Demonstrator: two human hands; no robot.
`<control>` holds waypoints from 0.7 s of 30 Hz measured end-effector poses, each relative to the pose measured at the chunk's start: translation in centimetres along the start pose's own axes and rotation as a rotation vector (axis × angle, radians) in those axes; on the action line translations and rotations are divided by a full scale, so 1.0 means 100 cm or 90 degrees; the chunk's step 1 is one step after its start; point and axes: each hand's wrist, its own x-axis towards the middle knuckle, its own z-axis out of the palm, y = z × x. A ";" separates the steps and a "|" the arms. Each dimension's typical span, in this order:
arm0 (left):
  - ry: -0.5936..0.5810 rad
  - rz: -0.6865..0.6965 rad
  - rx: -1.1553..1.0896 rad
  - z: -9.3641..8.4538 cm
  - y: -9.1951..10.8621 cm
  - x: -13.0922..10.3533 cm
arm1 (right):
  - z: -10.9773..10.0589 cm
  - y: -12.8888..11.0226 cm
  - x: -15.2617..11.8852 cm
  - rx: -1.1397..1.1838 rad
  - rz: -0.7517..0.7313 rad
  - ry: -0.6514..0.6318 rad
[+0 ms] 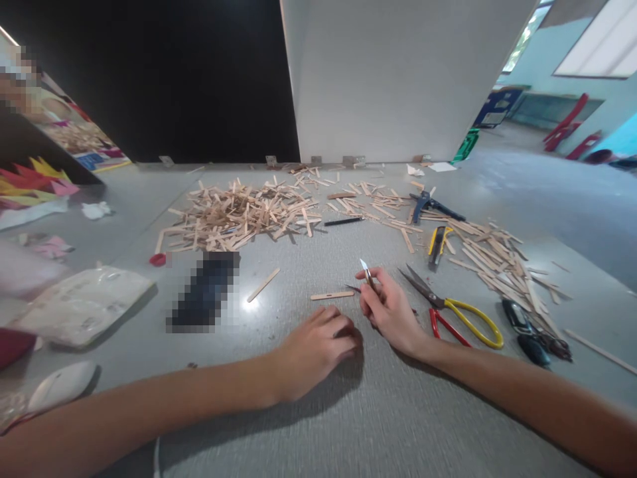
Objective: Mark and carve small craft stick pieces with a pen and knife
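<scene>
My right hand [391, 313] is closed around a craft knife [367, 270], its pale pointed blade angled up and away. A thin dark pointed tool [351, 288] pokes out beneath that hand, mostly covered by it. Just left of the dark tip lies a wooden stick [332, 295] with a small dark mark near its middle. My left hand [321, 345] rests on the table in front of this stick, fingers curled under. Its fingertips are hidden, so anything in them cannot be made out. Another wooden stick [263, 285] lies further left, touched by neither hand.
Beyond my hands spreads a heap of wooden sticks [239, 212], with a black pen [343, 222] beside it. Scissors [438, 302], a yellow cutter [438, 245], dark blue pliers [430, 207] and keys [557, 346] lie right. A plastic packet [87, 305] and white mouse [64, 386] lie left.
</scene>
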 end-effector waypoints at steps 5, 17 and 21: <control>-0.008 0.032 0.066 0.004 -0.003 -0.002 | 0.000 0.000 0.000 -0.003 0.005 -0.002; -0.037 0.076 0.141 0.003 -0.003 -0.004 | 0.000 0.000 0.000 -0.003 0.018 -0.005; -0.053 0.074 0.153 0.005 -0.003 -0.004 | 0.000 0.001 0.000 -0.007 0.014 -0.007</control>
